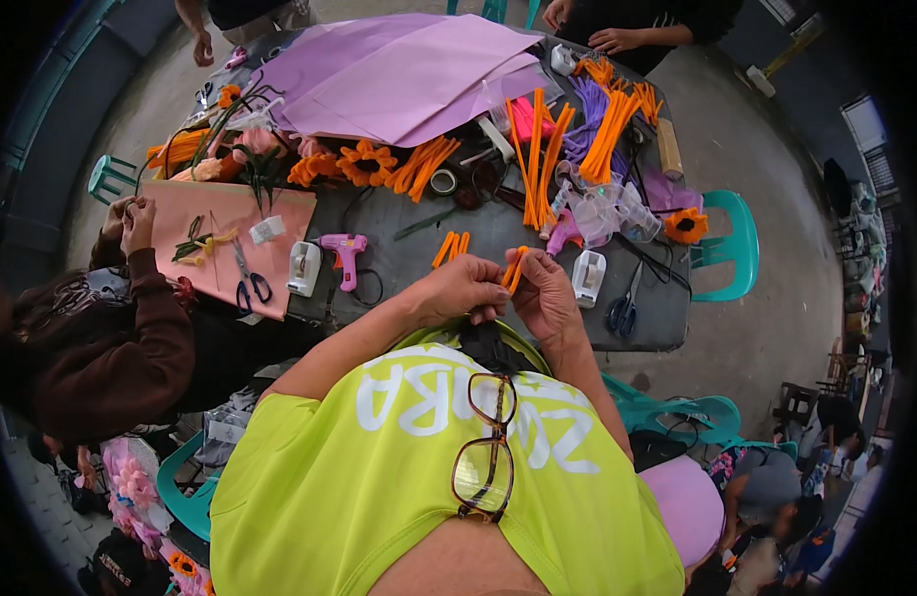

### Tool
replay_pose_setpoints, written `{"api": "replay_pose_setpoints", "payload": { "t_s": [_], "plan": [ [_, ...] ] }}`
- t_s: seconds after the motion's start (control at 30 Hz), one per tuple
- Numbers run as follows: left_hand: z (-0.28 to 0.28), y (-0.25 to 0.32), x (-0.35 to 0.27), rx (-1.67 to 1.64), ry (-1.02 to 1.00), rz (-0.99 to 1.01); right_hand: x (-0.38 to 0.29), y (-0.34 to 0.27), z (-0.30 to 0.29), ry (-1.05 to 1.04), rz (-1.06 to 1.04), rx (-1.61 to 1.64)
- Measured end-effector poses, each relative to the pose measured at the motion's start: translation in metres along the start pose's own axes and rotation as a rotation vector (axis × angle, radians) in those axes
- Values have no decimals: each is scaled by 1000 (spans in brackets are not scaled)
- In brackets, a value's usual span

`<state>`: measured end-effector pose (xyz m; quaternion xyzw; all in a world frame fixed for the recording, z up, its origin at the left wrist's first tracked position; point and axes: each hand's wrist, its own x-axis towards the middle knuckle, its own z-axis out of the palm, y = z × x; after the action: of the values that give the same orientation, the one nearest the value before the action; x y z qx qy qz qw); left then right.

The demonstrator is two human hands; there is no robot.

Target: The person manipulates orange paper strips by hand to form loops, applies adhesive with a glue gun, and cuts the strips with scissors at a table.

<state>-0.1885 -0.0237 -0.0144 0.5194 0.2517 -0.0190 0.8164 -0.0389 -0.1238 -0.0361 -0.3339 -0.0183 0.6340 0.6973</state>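
Observation:
A short folded piece of orange pipe cleaner is held up over the table's near edge, in front of my chest. My right hand pinches it between thumb and fingers from the right. From the other side, the fingertips of my left hand grip its lower end. Just beyond my left hand, several short folded orange pipe cleaners lie on the dark table. Past my right hand rests a pink glue gun, partly covered by clear plastic cups.
White tape dispensers, a second pink glue gun and scissors lie close by. Orange pipe-cleaner bundles, orange flowers and lilac sheets cover the far side. A co-worker's hands are at the left.

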Motion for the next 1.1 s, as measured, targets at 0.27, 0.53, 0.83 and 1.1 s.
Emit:
{"api": "replay_pose_setpoints", "payload": {
  "t_s": [0.27, 0.53, 0.83, 1.1],
  "plan": [
    [2, 1, -2, -13, -12, 0, 2, 5, -2, -11, -139, 21],
    [0, 0, -1, -10, -24, 36, -10, -6, 17, -75, -77, 14],
    [-15, -9, 7, -16, 58, 35, 11, 12, -7, -80, -64, -136],
    [-39, -27, 13, 61, 209, -17, 18, 15, -3, 54, 51, -127]
  ]
}}
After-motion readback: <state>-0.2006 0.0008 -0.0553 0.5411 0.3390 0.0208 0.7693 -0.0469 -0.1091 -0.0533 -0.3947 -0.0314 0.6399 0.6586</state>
